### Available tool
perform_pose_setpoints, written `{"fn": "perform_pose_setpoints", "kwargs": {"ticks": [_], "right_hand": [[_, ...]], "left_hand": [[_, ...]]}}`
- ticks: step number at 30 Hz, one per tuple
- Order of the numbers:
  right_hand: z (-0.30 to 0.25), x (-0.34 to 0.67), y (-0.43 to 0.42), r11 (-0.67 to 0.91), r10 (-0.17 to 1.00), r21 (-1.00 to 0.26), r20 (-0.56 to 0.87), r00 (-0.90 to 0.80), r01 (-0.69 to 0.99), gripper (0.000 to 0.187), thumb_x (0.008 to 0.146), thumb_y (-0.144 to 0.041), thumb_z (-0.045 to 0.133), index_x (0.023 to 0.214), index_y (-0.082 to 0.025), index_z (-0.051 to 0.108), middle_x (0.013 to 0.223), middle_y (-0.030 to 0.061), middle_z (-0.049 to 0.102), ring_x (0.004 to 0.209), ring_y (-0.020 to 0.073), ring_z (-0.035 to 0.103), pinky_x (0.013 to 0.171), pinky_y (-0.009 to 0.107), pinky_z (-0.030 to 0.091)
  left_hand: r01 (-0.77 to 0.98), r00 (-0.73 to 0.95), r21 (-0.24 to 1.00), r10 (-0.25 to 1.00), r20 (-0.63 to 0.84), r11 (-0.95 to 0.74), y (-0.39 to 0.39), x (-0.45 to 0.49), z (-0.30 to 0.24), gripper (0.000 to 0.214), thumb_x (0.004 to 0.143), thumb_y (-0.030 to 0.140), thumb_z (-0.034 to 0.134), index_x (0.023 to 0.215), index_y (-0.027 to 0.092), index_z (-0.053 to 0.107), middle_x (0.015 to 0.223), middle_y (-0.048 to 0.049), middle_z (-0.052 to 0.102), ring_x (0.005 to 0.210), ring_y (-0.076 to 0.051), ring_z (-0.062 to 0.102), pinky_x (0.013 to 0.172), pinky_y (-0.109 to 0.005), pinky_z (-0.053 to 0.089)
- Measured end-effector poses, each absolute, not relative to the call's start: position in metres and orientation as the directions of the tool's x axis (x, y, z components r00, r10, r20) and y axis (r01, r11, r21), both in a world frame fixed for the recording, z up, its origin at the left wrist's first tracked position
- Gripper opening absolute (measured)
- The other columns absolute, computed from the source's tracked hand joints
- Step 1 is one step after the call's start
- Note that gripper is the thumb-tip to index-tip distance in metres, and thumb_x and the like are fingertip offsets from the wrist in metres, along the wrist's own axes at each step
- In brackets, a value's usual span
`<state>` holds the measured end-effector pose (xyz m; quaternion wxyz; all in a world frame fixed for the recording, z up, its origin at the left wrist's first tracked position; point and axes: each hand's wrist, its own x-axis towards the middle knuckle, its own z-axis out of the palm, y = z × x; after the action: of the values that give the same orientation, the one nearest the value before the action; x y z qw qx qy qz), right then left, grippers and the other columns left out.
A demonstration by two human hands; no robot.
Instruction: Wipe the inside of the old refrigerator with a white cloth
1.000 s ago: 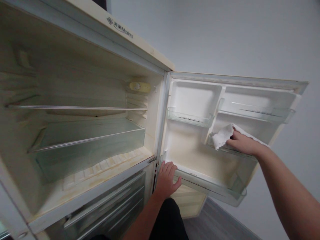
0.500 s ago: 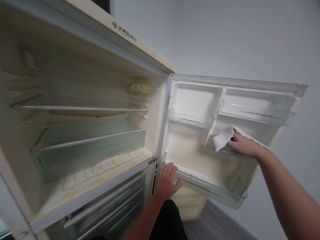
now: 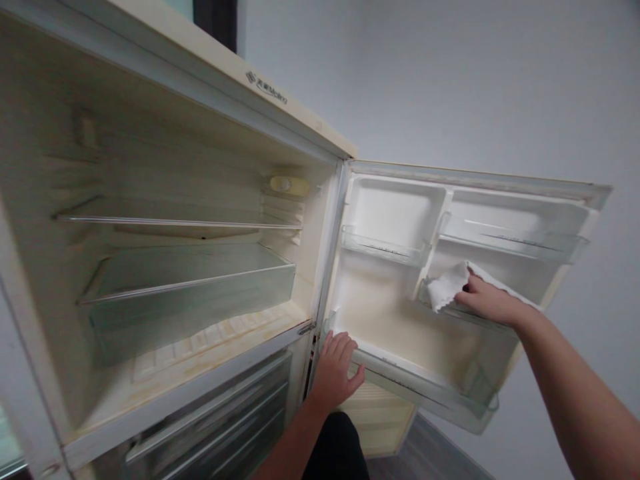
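My right hand (image 3: 490,301) is closed on a white cloth (image 3: 446,287) with a scalloped edge. It holds the cloth in the middle right bin (image 3: 483,317) of the open fridge door (image 3: 380,283), and part of the cloth trails along the wrist. My left hand (image 3: 336,370) rests at the left end of the long clear bottom door bin (image 3: 425,395). Its fingers lie over the rim and the thumb stands apart. Yellowish stains show on the door's inner panel.
To the left is the fridge compartment, with a glass shelf (image 3: 185,222), a clear drawer (image 3: 200,300) and a stained floor (image 3: 200,347). Freezer drawers (image 3: 220,427) sit below, beside an open lower door (image 3: 383,417). A wall (image 3: 475,87) stands behind the upper door.
The view has shifted a little, so the fridge appears slightly lower and further right. Both hands keep nearly the same places on the door, the right one still with the cloth.
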<state>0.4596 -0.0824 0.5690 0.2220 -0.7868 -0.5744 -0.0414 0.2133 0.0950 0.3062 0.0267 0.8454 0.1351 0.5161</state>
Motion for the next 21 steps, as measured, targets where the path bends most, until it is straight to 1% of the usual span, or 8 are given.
{"fn": "perform_pose_setpoints", "kwargs": {"ticks": [4, 8, 14, 21], "right_hand": [[0.567, 0.464, -0.082, -0.239, 0.882, -0.317, 0.325, 0.341, 0.918, 0.049, 0.072, -0.043, 0.051, 0.112, -0.016, 0.059, 0.111, 0.0116, 0.07, 0.099, 0.0297, 0.066, 0.097, 0.041, 0.051], [0.567, 0.464, -0.082, -0.257, 0.882, -0.317, 0.309, 0.356, 0.913, 0.047, 0.071, -0.043, 0.051, 0.108, -0.016, 0.059, 0.106, 0.0123, 0.071, 0.099, 0.0307, 0.066, 0.094, 0.041, 0.051], [0.57, 0.457, -0.083, -0.239, 0.876, -0.305, 0.342, 0.34, 0.922, 0.047, 0.071, -0.043, 0.053, 0.109, -0.016, 0.061, 0.107, 0.0116, 0.071, 0.099, 0.0301, 0.066, 0.089, 0.039, 0.053], [0.572, 0.452, -0.084, -0.229, 0.878, -0.321, 0.34, 0.337, 0.919, 0.05, 0.07, -0.042, 0.053, 0.111, -0.014, 0.06, 0.114, 0.0136, 0.069, 0.103, 0.0305, 0.065, 0.095, 0.04, 0.052]], "left_hand": [[0.21, 0.433, 0.182, 0.258, 0.864, -0.961, 0.095, 0.213, 0.307, 0.034, 0.079, 0.028, 0.061, 0.111, 0.02, 0.056, 0.111, -0.0082, 0.066, 0.12, -0.027, 0.056, 0.118, -0.053, 0.031], [0.198, 0.426, 0.195, 0.264, 0.865, -0.961, 0.095, 0.214, 0.306, 0.033, 0.079, 0.028, 0.061, 0.111, 0.02, 0.056, 0.111, -0.008, 0.066, 0.12, -0.027, 0.056, 0.118, -0.053, 0.03], [0.198, 0.425, 0.196, 0.264, 0.866, -0.96, 0.095, 0.214, 0.306, 0.033, 0.078, 0.028, 0.062, 0.11, 0.02, 0.056, 0.11, -0.0078, 0.065, 0.119, -0.027, 0.056, 0.118, -0.053, 0.03], [0.208, 0.424, 0.184, 0.258, 0.868, -0.961, 0.095, 0.214, 0.307, 0.032, 0.078, 0.029, 0.062, 0.108, 0.02, 0.056, 0.109, -0.0082, 0.066, 0.118, -0.027, 0.057, 0.117, -0.054, 0.032]]}}
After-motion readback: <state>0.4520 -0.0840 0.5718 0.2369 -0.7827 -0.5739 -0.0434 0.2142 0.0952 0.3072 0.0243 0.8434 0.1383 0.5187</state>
